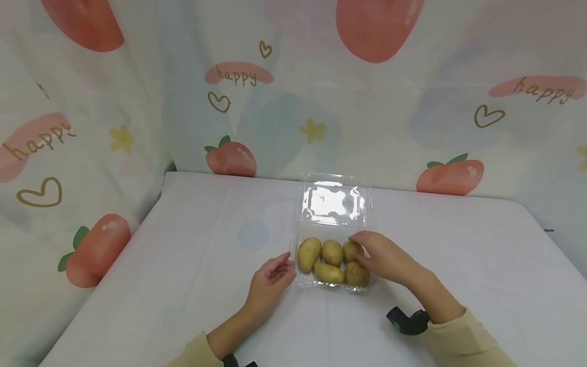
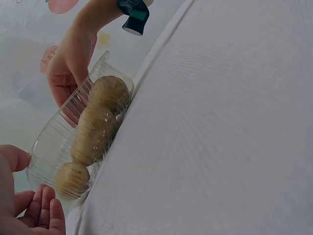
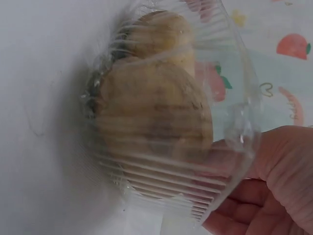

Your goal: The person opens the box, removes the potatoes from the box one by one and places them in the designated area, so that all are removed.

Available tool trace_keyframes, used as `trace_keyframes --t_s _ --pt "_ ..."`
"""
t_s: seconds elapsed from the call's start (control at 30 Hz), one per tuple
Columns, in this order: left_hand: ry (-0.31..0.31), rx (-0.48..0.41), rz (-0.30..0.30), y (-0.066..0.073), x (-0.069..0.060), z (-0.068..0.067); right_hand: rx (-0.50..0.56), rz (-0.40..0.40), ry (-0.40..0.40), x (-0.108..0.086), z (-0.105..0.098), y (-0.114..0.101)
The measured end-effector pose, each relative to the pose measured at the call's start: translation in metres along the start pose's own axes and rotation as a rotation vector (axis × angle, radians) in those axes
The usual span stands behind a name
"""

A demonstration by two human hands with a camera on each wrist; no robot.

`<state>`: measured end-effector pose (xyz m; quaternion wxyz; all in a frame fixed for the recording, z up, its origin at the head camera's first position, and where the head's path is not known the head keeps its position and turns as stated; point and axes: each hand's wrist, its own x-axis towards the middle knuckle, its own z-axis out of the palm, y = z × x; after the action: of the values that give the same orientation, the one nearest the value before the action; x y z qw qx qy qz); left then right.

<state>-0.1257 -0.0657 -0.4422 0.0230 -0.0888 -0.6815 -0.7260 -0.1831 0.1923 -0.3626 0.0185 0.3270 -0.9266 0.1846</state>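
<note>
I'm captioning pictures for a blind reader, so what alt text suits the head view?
A person's right hand grips the back-right potato of five in a clear plastic box, its lid open, on a white-covered table. The left hand is at the box's left edge. A cloth printed with red fruit and "happy" hangs behind.

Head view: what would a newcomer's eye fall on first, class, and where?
Probably the white glare on the clear open lid, just behind five yellowish potatoes in a plastic container on the white table. Next, perhaps, the red fruit prints on the cloth backdrop beyond.
</note>
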Motion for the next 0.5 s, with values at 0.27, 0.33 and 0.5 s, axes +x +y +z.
trace_keyframes --t_s 0.27,0.33,0.5 --pt "-0.005 -0.008 0.007 -0.0021 0.0007 -0.0005 -0.037 -0.015 -0.079 0.0020 -0.0055 0.0030" --pt "-0.004 -0.014 0.006 -0.0019 0.0006 -0.0005 -0.045 -0.012 -0.088 0.0028 -0.0063 0.0022" --pt "-0.008 -0.028 0.018 -0.0022 0.0008 -0.0005 -0.091 -0.023 -0.117 0.0053 -0.0082 -0.0033"
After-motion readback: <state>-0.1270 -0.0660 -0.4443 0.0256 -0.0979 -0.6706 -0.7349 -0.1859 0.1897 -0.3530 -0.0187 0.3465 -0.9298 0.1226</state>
